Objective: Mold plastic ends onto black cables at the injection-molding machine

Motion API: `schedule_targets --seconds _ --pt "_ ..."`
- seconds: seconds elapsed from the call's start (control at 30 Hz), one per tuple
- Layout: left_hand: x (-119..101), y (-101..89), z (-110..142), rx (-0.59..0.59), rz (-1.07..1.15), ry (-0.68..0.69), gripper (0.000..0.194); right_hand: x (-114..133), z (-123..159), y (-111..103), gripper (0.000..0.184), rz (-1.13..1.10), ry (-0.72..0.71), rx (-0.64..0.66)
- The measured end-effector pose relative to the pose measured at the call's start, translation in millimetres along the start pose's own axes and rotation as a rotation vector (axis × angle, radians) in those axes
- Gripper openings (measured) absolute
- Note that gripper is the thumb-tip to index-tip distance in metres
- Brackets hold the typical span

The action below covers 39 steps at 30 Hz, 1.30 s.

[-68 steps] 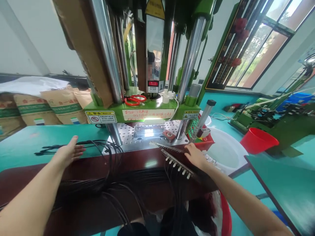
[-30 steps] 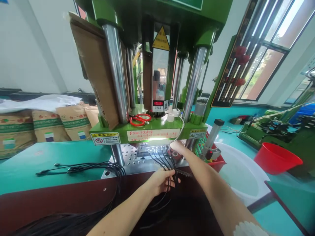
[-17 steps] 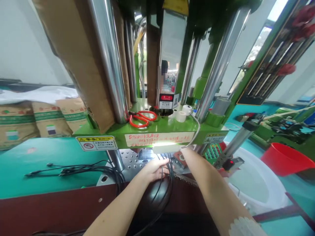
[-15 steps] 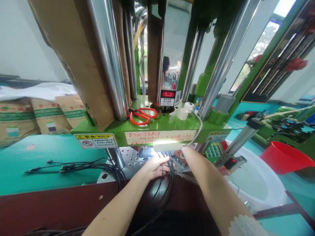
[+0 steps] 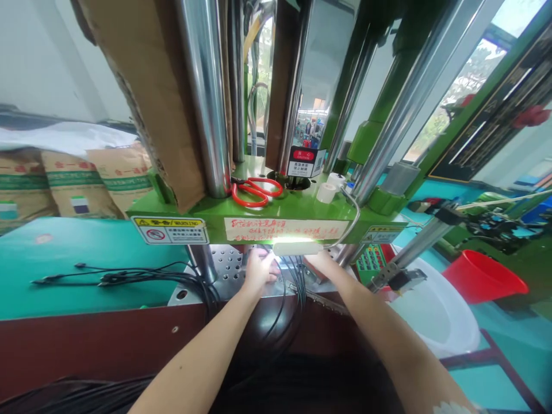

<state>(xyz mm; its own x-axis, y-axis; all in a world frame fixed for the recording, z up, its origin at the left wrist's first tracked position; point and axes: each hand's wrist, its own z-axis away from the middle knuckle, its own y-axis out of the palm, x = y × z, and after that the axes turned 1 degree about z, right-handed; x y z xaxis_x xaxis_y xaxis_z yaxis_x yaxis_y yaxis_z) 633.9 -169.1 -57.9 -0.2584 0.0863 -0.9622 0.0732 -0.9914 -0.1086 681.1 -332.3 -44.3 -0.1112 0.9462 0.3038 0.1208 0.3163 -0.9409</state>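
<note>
My left hand point(image 5: 260, 271) reaches under the front of the green press point(image 5: 172, 202), its fingers bent in beside the left edge of a bundle of thin black cables point(image 5: 297, 282). What lies between those fingertips, I cannot make out. My right hand point(image 5: 319, 262) is on the other side of the bundle, with its fingers hidden behind the white lamp point(image 5: 295, 248). From under the lamp the cables run down over the edge of the dark red-brown table point(image 5: 107, 345). Part of a metal plate with holes point(image 5: 226, 267) shows left of my left hand.
Red-handled scissors point(image 5: 257, 192) and white rolls point(image 5: 326, 192) lie on the press ledge. More black cables point(image 5: 142, 278) are on the green surface at left. A green control box point(image 5: 371, 259), a white tub point(image 5: 448, 310) and a red bucket point(image 5: 485, 279) are at right.
My left hand has shifted left and away from the middle of the cable bundle, reaching further in. My right hand stays under the lamp. The view has tilted slightly.
</note>
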Motion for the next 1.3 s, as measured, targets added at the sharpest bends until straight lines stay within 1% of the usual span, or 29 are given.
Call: schedule_targets --seconds 0.1,0.17,0.23,0.3,0.37,0.5,0.63,0.73,0.83,0.9,1.0,1.07,1.17,1.3 --pt "1.3 -9.2 -7.3 -0.153 -0.151 0.086 0.036 7.5 12.9 0.0 0.023 0.048 -0.002 0.026" --pt "1.0 -14.8 -7.8 -0.21 -0.272 0.144 0.041 11.5 17.8 -0.2 0.025 0.079 0.009 0.032" --pt "-0.8 -18.4 -5.5 -0.242 -0.502 0.208 0.044 14.4 19.1 -0.6 0.027 0.107 0.019 0.029" --pt "-3.7 -19.7 -2.7 -0.25 -0.758 0.265 0.042 16.3 18.1 -0.5 0.028 0.126 0.022 0.029" --pt "-7.0 -19.3 -2.0 -0.24 -0.919 0.297 0.037 17.4 16.2 0.4 0.029 0.137 0.019 0.031" --pt "-11.9 -18.6 -8.9 -0.204 -0.998 0.302 0.032 18.0 13.5 3.4 0.032 0.145 0.003 0.026" --pt "-15.4 -21.0 -16.1 -0.196 -1.045 0.307 0.031 17.0 12.3 3.9 0.033 0.149 -0.014 0.017" --pt "-20.0 -20.1 -13.7 -0.208 -1.062 0.319 0.03 16.9 12.2 0.4 0.033 0.16 -0.021 0.011" --pt "-23.6 -13.0 -5.5 -0.239 -1.062 0.368 0.032 20.7 14.5 -4.7 0.034 0.176 -0.046 -0.002" --pt "-23.0 -6.6 -0.8 -0.254 -1.06 0.397 0.035 25.9 17.5 -7.1 0.033 0.189 -0.078 0.001" --pt "-18.3 -0.8 0.9 -0.248 -1.068 0.385 0.035 34.5 21.7 -7.8 0.031 0.217 -0.11 0.022" --pt "-14.9 -0.4 -0.9 -0.237 -1.075 0.377 0.032 38.5 22.5 -6.7 0.03 0.238 -0.11 0.03" --pt "-12.3 -2.3 -4.6 -0.218 -1.077 0.402 0.031 40.9 20.4 -3.9 0.03 0.26 -0.111 0.034" --pt "-14.3 -3.8 -6.6 -0.194 -1.069 0.427 0.033 40.1 16.9 -0.9 0.031 0.27 -0.124 0.03"
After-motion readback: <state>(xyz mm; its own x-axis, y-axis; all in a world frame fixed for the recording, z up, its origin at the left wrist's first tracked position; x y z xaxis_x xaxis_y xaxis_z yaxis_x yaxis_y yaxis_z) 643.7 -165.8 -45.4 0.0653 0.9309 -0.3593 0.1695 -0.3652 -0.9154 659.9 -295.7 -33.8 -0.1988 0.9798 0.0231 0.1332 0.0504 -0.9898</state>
